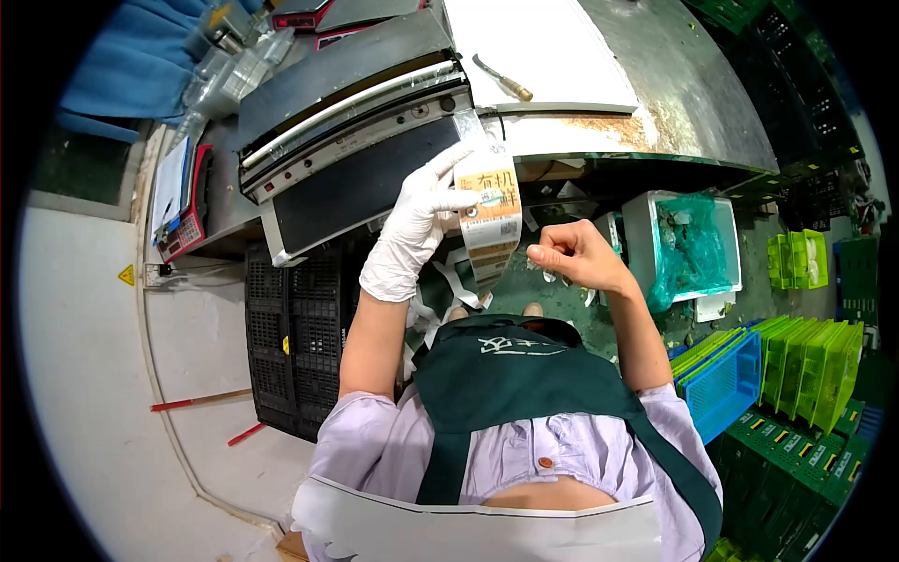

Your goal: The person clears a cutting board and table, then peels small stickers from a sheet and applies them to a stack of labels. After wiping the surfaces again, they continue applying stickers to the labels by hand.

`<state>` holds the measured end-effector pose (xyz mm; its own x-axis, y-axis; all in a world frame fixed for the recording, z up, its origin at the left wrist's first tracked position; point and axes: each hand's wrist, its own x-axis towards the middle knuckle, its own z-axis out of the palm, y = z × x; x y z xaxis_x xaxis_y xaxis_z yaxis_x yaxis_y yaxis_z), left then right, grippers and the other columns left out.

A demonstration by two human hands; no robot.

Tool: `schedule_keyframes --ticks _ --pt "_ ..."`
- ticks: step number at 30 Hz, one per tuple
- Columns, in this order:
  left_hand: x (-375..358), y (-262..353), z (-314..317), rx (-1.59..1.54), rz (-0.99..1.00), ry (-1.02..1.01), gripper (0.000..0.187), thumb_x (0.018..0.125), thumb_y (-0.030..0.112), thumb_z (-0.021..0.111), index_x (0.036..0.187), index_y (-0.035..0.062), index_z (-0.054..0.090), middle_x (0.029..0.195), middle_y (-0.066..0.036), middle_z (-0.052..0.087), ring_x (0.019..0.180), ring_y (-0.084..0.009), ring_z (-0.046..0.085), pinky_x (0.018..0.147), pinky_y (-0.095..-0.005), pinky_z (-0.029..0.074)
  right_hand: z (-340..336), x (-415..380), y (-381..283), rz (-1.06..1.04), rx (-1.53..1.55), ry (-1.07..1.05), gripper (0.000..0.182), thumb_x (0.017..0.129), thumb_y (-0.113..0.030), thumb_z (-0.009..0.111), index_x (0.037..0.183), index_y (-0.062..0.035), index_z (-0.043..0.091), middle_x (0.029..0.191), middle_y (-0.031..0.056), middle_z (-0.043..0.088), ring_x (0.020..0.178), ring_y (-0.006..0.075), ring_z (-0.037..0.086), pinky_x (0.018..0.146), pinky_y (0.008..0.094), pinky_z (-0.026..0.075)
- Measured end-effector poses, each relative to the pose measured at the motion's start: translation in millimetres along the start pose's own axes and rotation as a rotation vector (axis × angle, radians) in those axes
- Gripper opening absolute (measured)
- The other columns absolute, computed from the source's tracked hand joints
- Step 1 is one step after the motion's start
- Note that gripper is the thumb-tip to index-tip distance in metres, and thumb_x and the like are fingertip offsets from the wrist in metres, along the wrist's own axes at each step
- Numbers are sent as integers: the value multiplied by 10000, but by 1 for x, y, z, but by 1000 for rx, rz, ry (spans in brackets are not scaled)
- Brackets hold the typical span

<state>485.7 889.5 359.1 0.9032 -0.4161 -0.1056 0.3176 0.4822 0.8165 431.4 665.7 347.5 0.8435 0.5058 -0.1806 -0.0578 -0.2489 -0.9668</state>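
My left hand (pixel 419 218), in a white glove, is closed on a strip of printed labels (pixel 492 229). The strip hangs down in a curl, its orange and white faces showing dark characters and a square code. To the right of the strip is my bare right hand (pixel 582 257), with the fingers curled in and the thumb pressed to the index finger. Whether anything small sits in that pinch cannot be made out. A gap separates my right hand from the labels. Just beyond my left hand stands a film wrapping machine (pixel 351 140) with a dark flat plate.
A knife (pixel 503 78) with a wooden handle lies on a white board (pixel 552 56). Below right is a white bin (pixel 730 245) lined with a green bag. Green and blue baskets (pixel 723 377) stack at right, black crates (pixel 295 337) at left. Paper scraps litter the floor.
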Motion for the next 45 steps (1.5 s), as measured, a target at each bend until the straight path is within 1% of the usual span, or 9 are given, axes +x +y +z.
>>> schedule_keyframes --ticks 7,13,17,21,22,25,29,39,45 --pt "-3 15 11 256 -115 -241 814 558 -19 705 1288 -58 347 1252 -150 456 1161 -189 437 981 -290 348 -18 19 -23 -112 -575 -254 604 749 -510 616 465 -8 436 403 49 362 382 167 375 407 313 305" --pt "-5 4 15 211 -170 -296 758 674 147 708 1303 -45 331 1269 -138 442 1156 -178 438 978 -295 347 -10 23 -35 -174 -350 -520 415 827 -294 575 554 17 537 457 58 419 449 147 416 446 292 338" --pt "-20 -33 -8 -118 -163 -234 653 866 300 533 1356 -2 226 1255 -108 448 1114 -199 483 893 -299 417 -22 28 -27 99 -67 -345 403 789 -279 628 507 -6 539 454 -43 388 439 52 348 406 229 278" --pt "-46 -59 -16 125 -202 -121 728 807 436 580 1338 21 306 1146 -73 528 964 -139 558 777 -264 463 -31 40 1 58 204 -135 418 776 -299 652 444 -73 536 434 -66 362 423 27 281 390 222 184" --pt "-48 -60 -20 345 -229 -19 505 838 334 573 1211 5 489 956 -30 601 821 -87 558 714 -227 453 -34 38 5 68 166 -123 418 793 -332 637 465 -94 532 456 -73 362 437 24 280 400 217 180" --pt "-49 -59 -5 377 -133 210 307 856 191 559 1078 -19 585 830 -5 608 738 -58 526 666 -206 437 -28 38 4 98 200 -27 410 818 -359 605 511 -97 531 483 -76 370 453 19 276 412 209 183" --pt "-40 -66 5 148 2 404 259 855 98 548 1059 -59 575 870 -33 614 749 -67 543 681 -211 448 -8 29 6 -71 267 53 369 858 -277 558 560 -74 478 520 -60 400 451 9 323 396 180 231" --pt "-37 -66 16 237 109 395 251 866 105 533 1054 -56 575 915 -77 624 776 -102 593 692 -226 488 35 23 6 -135 137 313 253 856 -213 560 734 8 568 533 -44 440 501 26 332 440 212 281" --pt "-37 -65 22 200 86 409 255 867 107 534 1053 -62 574 922 -74 621 778 -91 581 699 -218 478 39 27 4 -203 -279 440 261 820 -214 590 723 29 588 477 75 496 428 110 454 428 278 372"
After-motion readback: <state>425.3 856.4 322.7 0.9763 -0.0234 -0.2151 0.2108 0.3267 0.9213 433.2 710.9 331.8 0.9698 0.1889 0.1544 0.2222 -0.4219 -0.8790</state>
